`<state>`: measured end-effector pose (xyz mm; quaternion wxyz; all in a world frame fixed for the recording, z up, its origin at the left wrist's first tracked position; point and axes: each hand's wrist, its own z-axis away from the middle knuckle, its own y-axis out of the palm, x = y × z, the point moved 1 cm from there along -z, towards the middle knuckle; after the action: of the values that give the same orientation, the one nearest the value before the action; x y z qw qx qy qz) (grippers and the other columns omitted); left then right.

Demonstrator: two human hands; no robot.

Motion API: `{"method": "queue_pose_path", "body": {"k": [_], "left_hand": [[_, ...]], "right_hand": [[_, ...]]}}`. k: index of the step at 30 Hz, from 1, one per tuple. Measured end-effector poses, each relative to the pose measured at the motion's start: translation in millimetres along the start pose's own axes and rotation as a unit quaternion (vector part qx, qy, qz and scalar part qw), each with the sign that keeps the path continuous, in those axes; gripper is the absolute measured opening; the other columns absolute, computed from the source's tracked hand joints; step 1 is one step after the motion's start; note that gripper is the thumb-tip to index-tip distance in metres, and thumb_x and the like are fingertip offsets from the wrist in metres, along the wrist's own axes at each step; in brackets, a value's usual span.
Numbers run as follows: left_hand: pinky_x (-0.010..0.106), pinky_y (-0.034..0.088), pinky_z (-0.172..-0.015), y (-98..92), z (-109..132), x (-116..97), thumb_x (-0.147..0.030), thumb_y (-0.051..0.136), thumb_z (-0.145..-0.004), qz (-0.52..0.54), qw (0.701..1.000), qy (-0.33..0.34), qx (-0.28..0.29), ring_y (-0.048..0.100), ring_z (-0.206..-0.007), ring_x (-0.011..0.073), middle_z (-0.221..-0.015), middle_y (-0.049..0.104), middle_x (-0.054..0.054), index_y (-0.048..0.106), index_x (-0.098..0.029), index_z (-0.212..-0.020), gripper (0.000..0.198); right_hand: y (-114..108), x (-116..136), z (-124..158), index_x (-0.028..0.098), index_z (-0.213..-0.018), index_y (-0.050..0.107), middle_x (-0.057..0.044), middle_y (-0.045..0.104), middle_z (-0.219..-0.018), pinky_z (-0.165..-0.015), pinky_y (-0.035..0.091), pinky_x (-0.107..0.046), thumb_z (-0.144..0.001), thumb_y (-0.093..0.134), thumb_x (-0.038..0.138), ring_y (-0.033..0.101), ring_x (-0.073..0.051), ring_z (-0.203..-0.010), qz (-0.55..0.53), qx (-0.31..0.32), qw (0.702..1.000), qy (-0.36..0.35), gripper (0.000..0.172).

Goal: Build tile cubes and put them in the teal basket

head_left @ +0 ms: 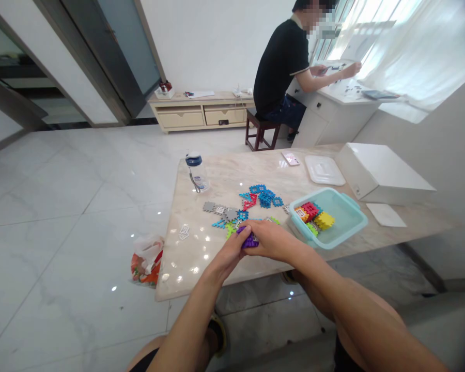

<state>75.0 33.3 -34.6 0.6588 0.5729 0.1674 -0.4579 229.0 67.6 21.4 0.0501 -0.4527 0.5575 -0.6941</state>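
Both our forearms are reaching up from the bottom of the view, and our left hand (pixel 229 254) and right hand (pixel 269 240) are meeting over the near part of the marble table (pixel 201 258). Between them we are gripping a purple block piece (pixel 249 241): the left fingers are closing on it from below and the side, the right fingers are curling over its top. It is sitting just above the tabletop, near the front edge, though our fingers are hiding most of it, so we cannot tell its full shape.

Just beyond our hands, loose pieces are lying scattered: green pieces (pixel 230 230) touching or nearly touching our fingers, grey pieces (pixel 220 210) to the left, and a cluster of blue pieces (pixel 264 196) with a red piece (pixel 249 202) farther back. Two small white tags (pixel 184 232) are lying well to the left.

To the right, a teal tub (pixel 344 219) is holding red, yellow and green blocks; its white lid (pixel 324 170) is lying behind it, beside a white box (pixel 383 173). A water bottle (pixel 196 173) is standing at the far left corner, and a phone (pixel 290 158) is lying at the back edge. On the floor a plastic bag (pixel 146 261) is resting against the table.

Across the room, another person (pixel 281 64) is sitting on a stool at a white desk (pixel 333 111).
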Motion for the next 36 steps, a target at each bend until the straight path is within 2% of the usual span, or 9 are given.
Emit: {"method": "queue_pose_path", "body": {"k": [5, 11, 18, 27, 36], "left_hand": [[0.046, 0.051, -0.117, 1.4, 1.7, -1.5, -0.064, 0.09, -0.084, -0.019, 1.0, 0.015, -0.009, 0.069, -0.134, 0.0363, -0.136, 0.079, 0.018, 0.082, -0.016, -0.122, 0.062], [0.039, 0.059, -0.095, -1.6, -2.6, 2.2, -0.07, 0.093, -0.077, -0.033, 0.999, -0.005, -0.027, 0.076, -0.115, 0.0332, -0.121, 0.082, 0.017, 0.081, -0.013, -0.121, 0.073], [0.031, 0.057, -0.081, -1.7, -1.8, 2.0, -0.072, 0.089, -0.08, -0.05, 0.998, -0.004, -0.026, 0.076, -0.104, 0.0282, -0.113, 0.083, 0.014, 0.08, -0.014, -0.118, 0.07], [0.037, 0.059, -0.091, -3.6, -0.2, 3.8, -0.066, 0.09, -0.082, -0.011, 1.0, -0.011, -0.02, 0.075, -0.113, 0.0313, -0.12, 0.082, 0.014, 0.079, -0.016, -0.121, 0.064], [0.037, 0.059, -0.099, -1.9, -2.9, 5.2, -0.064, 0.093, -0.08, 0.025, 0.999, 0.006, -0.023, 0.073, -0.121, 0.0315, -0.123, 0.082, 0.013, 0.081, -0.017, -0.119, 0.062]], "right_hand": [[-0.1, 4.1, -3.0, 0.018, -0.128, 0.071, -0.011, 0.08, -0.123, -0.096, 0.054, -0.038, -0.092, 0.083, 0.029, 0.075, -0.032, -0.117, 0.013, 0.015, 1.0, 0.014, 0.039], [-0.4, 2.4, -1.2, 0.019, -0.129, 0.071, -0.012, 0.079, -0.127, -0.096, 0.054, -0.038, -0.092, 0.083, 0.029, 0.075, -0.032, -0.116, 0.023, 0.014, 0.999, 0.018, 0.04], [-2.8, 3.1, -2.1, 0.017, -0.13, 0.069, -0.013, 0.078, -0.127, -0.097, 0.054, -0.038, -0.093, 0.083, 0.027, 0.075, -0.032, -0.118, 0.041, 0.029, 0.998, 0.021, 0.041], [-4.2, 6.3, -1.3, 0.015, -0.127, 0.068, -0.015, 0.077, -0.126, -0.099, 0.054, -0.041, -0.094, 0.083, 0.029, 0.074, -0.034, -0.118, 0.058, 0.04, 0.997, 0.02, 0.039], [-6.4, 9.2, -2.1, 0.016, -0.132, 0.066, -0.015, 0.076, -0.129, -0.1, 0.055, -0.041, -0.095, 0.081, 0.026, 0.073, -0.033, -0.121, 0.055, 0.024, 0.998, 0.004, 0.04]]}}
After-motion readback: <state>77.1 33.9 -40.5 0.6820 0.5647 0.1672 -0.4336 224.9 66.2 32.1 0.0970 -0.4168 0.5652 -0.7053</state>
